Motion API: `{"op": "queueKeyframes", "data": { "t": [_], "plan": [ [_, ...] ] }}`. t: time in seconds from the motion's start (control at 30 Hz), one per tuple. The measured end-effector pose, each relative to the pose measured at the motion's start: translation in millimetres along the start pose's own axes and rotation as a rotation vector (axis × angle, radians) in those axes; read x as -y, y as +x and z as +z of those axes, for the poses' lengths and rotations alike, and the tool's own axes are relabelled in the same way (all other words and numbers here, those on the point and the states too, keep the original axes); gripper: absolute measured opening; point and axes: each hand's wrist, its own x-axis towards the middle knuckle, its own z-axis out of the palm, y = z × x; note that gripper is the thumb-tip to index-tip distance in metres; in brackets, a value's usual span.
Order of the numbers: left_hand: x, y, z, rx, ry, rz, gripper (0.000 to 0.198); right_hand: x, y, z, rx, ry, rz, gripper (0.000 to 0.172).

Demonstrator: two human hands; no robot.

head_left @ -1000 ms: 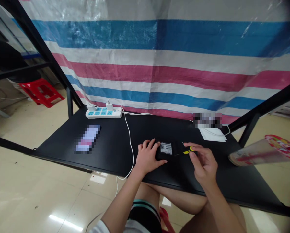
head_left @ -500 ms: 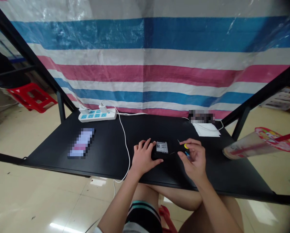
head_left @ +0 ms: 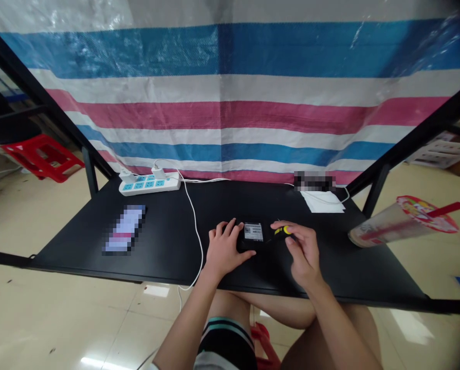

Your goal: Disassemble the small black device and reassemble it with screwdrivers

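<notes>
A small flat black device (head_left: 254,232) with a printed white label lies on the black table. My left hand (head_left: 225,251) is on its left side, fingers spread along the far edge and thumb by the near edge, holding it against the tabletop. In my right hand (head_left: 306,253) is a small yellow-and-black screwdriver (head_left: 282,231), pinched between thumb and fingers just right of the device. Its thin tip is hard to make out near the device's right edge, and I cannot tell whether it touches.
A white power strip (head_left: 149,184) with plugs sits at the back left, its white cable (head_left: 196,216) crossing the table. A blurred-out phone (head_left: 125,229) lies left. White paper (head_left: 323,202) lies back right, and a drink cup with a straw (head_left: 387,223) stands right. A striped sheet (head_left: 222,113) hangs behind.
My right hand has moved left toward the device and turned the screwdriver, so its yellow-and-black handle now shows lengthwise. My left hand stays at the device. The whole view has shifted slightly.
</notes>
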Motion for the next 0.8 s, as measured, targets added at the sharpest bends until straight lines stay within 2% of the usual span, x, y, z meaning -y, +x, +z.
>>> {"op": "queueKeyframes", "data": {
  "t": [0.07, 0.2, 0.33, 0.5, 0.63, 0.8],
  "plan": [
    [-0.2, -0.1, -0.1, -0.005, 0.003, 0.0, 0.089, -1.0, 0.1, 0.3, -0.011, -0.047, -0.015, 0.024],
    [-0.7, -0.3, -0.6, -0.014, 0.01, 0.002, 0.089, -4.2, -0.1, 1.1, -0.12, -0.127, -0.061, 0.028],
    [-0.3, -0.1, -0.1, -0.01, 0.017, 0.004, 0.088, -4.5, 1.1, 1.3, -0.072, -0.083, -0.018, 0.022],
    [-0.7, -0.2, -0.9, -0.006, 0.018, 0.001, 0.087, -2.7, 2.4, 2.0, -0.171, -0.186, -0.074, 0.026],
    [-1.6, -0.1, -1.8, -0.002, 0.018, -0.003, 0.086, -2.4, 1.7, 2.7, -0.11, -0.093, -0.036, 0.021],
    [-0.1, -0.3, 0.8, -0.023, 0.031, 0.004, 0.087, -4.2, -0.2, 2.6, -0.145, -0.12, -0.044, 0.025]
  ]
}}
